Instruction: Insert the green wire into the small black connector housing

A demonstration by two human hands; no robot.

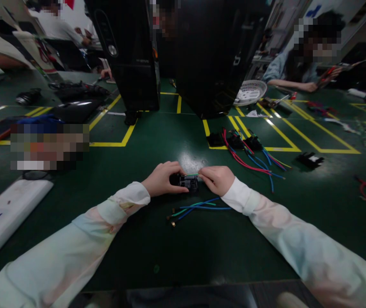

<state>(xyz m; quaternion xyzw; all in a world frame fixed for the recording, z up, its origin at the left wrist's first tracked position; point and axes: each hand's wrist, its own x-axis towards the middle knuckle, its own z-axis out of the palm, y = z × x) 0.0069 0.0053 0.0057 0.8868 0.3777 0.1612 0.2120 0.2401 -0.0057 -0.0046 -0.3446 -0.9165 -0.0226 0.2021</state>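
My left hand (163, 179) grips a small black plastic housing (189, 183) by its left end, thumb in front and fingers behind. From the right, my right hand (216, 179) pinches a green wire (192, 174) that runs along the housing's far edge. The wire's left end is at the housing; how it sits there I cannot make out. Just in front of my hands, several loose blue and green wires (196, 207) with metal terminals lie crossed on the green table (131, 239).
Black housings with red, blue and green wires (247, 156) lie to the right, near another black housing (310, 160). Two tall black cases (128, 55) stand ahead. A white power strip (11, 214) is at left, a white basket (250, 92) behind. Another person (311, 64) works at right.
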